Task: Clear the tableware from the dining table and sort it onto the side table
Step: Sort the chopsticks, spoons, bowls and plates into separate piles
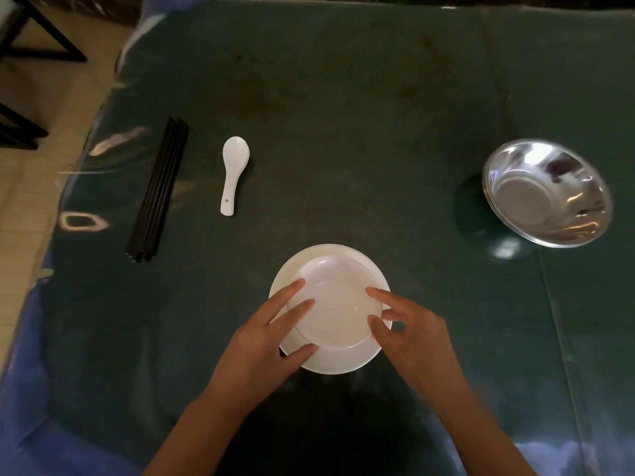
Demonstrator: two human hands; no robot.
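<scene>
Head view: looking straight down at a table and two bare hands.
Bowl: a white bowl sits inside a wider white plate near the table's front edge, centred.
Left hand: the left hand curls round the bowl's left rim, fingers over the edge, thumb below on the plate side.
Right hand: the right hand grips the bowl's right rim, fingers bent onto it.
Spoon: a white soup spoon lies to the upper left, handle toward the viewer.
Chopsticks: a bundle of black chopsticks lies further left, near the table edge.
Metal bowls: stacked steel bowls sit tilted at far right.
Table: dark green cloth under glossy clear plastic.
Room: pale floor tiles and dark chair legs at upper left.
</scene>
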